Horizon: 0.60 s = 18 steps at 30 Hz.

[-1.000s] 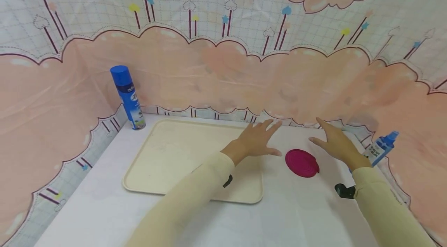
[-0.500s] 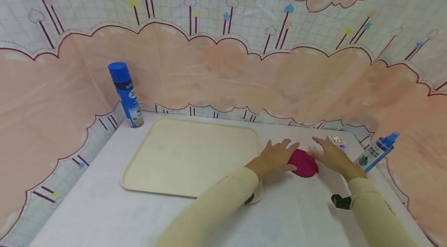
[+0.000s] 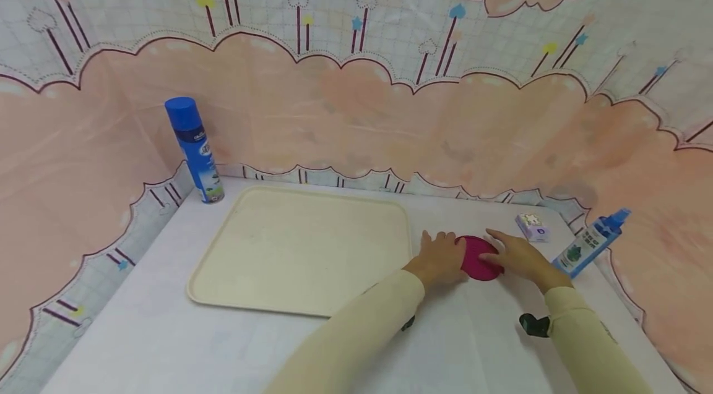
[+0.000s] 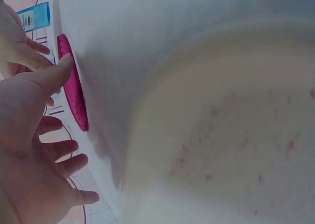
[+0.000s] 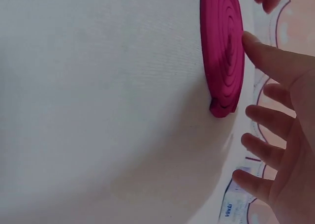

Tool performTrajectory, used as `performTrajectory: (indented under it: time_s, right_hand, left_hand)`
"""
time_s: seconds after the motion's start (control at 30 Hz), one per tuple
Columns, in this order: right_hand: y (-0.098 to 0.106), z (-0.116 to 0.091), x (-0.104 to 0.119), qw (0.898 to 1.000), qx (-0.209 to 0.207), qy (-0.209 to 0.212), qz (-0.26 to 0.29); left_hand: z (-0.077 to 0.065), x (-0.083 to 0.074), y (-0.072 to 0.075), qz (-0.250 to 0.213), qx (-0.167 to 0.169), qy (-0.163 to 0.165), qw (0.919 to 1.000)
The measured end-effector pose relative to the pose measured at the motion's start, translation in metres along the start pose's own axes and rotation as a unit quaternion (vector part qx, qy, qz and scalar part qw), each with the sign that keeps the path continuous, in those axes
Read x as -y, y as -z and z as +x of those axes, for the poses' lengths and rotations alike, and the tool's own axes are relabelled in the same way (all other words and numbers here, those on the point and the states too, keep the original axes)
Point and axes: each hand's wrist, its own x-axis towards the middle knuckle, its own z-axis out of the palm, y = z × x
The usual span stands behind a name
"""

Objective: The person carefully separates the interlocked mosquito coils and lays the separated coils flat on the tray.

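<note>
A round magenta disc (image 3: 475, 253) with concentric ridges and a small tab lies on the white table, between both hands. At its left edge is my left hand (image 3: 441, 259), fingers spread and relaxed; in the left wrist view its thumb overlaps the disc (image 4: 75, 98). My right hand (image 3: 519, 256) comes in from the right with its thumb over the disc's right side. The right wrist view has that thumb tip right at the rim of the disc (image 5: 224, 47), the other fingers (image 5: 268, 120) apart and loosely extended.
A large cream tray (image 3: 301, 252) lies left of the hands. Behind its left corner stands a blue spray can (image 3: 195, 149). To the right are a small purple-and-white packet (image 3: 532, 228) and a blue spray bottle (image 3: 592, 244). A patterned cloth (image 3: 334, 115) backs the table.
Both hands have come down and inward onto the disc: the left moved right off the tray, the right moved left. The small packet came into sight behind the right hand.
</note>
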Motion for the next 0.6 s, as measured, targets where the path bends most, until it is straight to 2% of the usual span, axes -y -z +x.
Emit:
performTrajectory:
  time_s: [0.17, 0.33, 0.6]
  right_hand:
    - [-0.0062, 0.0001, -0.0047, 1.0, -0.002, 0.013, 0.003]
    - [-0.0083, -0.0029, -0.0034, 1.0, -0.017, 0.022, 0.01]
    - [-0.0061, -0.003, -0.001, 0.999, -0.03, 0.019, 0.038]
  left_hand:
    - [-0.0017, -0.0035, -0.0006, -0.011, 0.015, 0.021, 0.9996]
    - [-0.0033, -0.0041, 0.0009, -0.005, 0.016, 0.011, 0.9998]
    - [-0.0053, -0.0066, 0.0035, -0.008, 0.018, 0.013, 0.9997]
